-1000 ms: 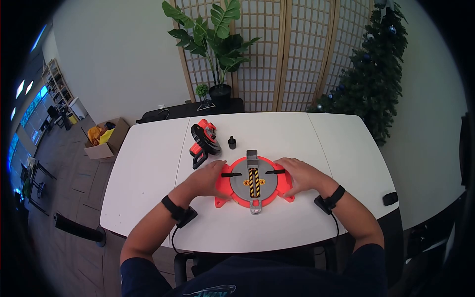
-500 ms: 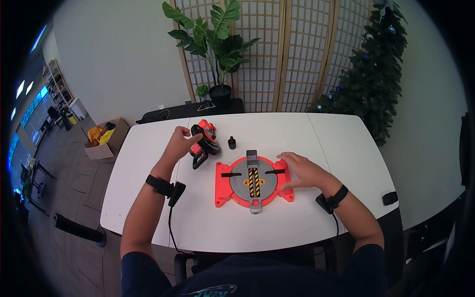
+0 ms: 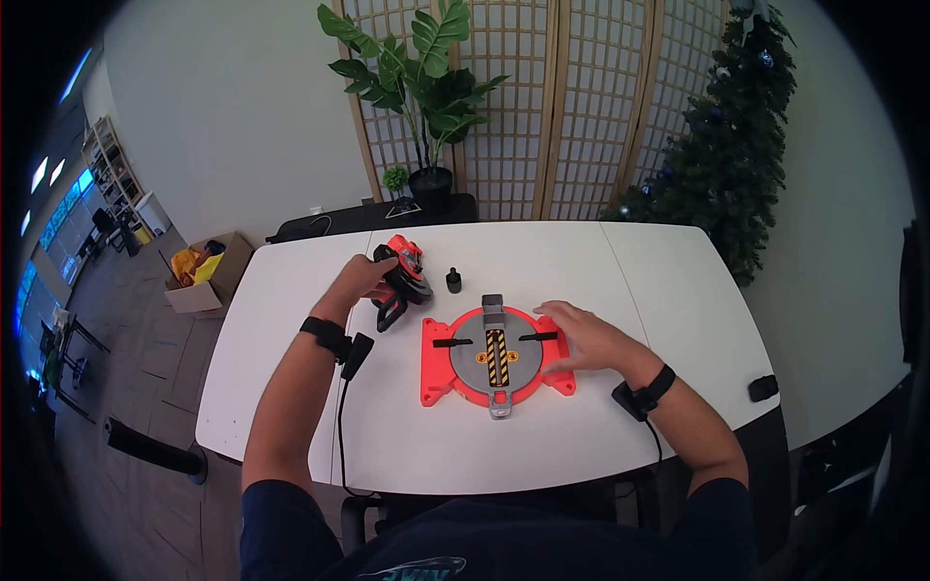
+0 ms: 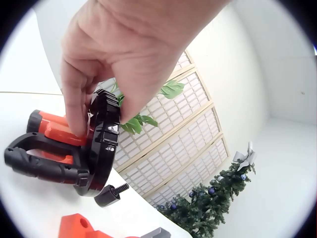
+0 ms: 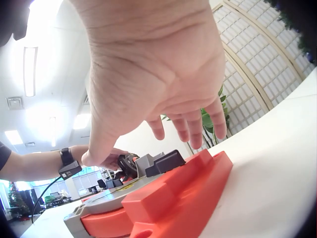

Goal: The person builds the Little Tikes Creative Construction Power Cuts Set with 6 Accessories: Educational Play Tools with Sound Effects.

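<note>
Holding a red-and-black plastic saw (image 3: pixel 411 279) beyond and left of a red plastic base with a round grey top (image 3: pixel 470 368), the left hand (image 3: pixel 360 279) pinches the saw's black disc-shaped guard (image 4: pixel 104 146) between thumb and fingers. The right hand (image 3: pixel 595 341), fingers extended and holding nothing, hovers at the base's right edge.

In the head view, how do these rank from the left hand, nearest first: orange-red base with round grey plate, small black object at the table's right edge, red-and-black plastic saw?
1. Saw, gripped by the left hand.
2. Base, right of the saw.
3. Black object, far right.
</note>
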Tool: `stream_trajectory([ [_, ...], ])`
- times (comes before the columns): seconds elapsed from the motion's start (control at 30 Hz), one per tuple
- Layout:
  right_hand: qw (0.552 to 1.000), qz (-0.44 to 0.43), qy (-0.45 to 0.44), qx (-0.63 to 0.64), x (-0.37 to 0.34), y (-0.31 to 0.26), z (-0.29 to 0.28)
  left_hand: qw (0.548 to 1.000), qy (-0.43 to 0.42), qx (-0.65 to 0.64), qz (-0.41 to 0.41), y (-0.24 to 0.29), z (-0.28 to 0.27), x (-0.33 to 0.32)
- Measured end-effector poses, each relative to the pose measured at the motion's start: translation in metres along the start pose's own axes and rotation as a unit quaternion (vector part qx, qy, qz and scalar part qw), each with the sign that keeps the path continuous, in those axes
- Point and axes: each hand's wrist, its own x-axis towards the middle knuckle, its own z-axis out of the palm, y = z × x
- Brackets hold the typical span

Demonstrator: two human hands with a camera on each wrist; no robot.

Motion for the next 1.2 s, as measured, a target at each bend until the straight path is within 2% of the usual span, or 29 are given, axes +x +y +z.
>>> stream_trajectory([
  [0.07,1.000,0.006,-0.006,-0.005,0.000,0.000,0.000,1.000,0.027,0.003,0.012,-0.006,0.001,0.006],
  [0.17,1.000,0.013,-0.006,-0.001,0.001,-0.002,-0.001,0.999,0.019,-0.033,0.038,-0.004,0.000,0.002],
  [0.3,1.000,0.017,-0.004,-0.002,0.000,-0.005,-0.005,0.998,0.045,-0.010,0.045,0.002,0.001,-0.012],
  [0.37,1.000,0.006,0.017,-0.024,-0.002,-0.007,-0.005,0.990,0.076,-0.090,0.075,-0.004,0.002,-0.011],
  [0.5,0.999,-0.007,0.036,-0.023,-0.002,-0.004,-0.005,0.987,0.070,-0.117,0.090,0.007,0.000,-0.028],
  [0.7,0.992,-0.045,0.105,-0.046,0.000,-0.018,-0.011,0.962,0.034,-0.229,0.146,0.025,-0.002,-0.054],
  [0.77,0.992,-0.024,0.124,0.027,0.001,-0.031,-0.016,0.951,0.006,-0.250,0.179,0.033,0.001,-0.067],
  [0.8,0.992,-0.025,0.124,0.027,0.002,-0.036,-0.018,0.951,0.007,-0.250,0.179,0.035,0.004,-0.071],
  [0.87,0.990,0.005,0.096,0.106,0.004,-0.045,-0.021,0.936,-0.033,-0.298,0.183,0.038,0.011,-0.078],
  [1.0,0.994,0.014,0.076,0.075,0.009,-0.058,-0.019,0.913,-0.096,-0.353,0.182,0.047,0.028,-0.095],
  [1.07,0.992,0.033,0.041,0.116,0.011,-0.062,-0.016,0.907,-0.105,-0.368,0.176,0.057,0.037,-0.107],
  [1.2,0.977,0.030,0.060,0.200,0.015,-0.068,-0.011,0.891,-0.137,-0.401,0.163,0.062,0.055,-0.116],
])
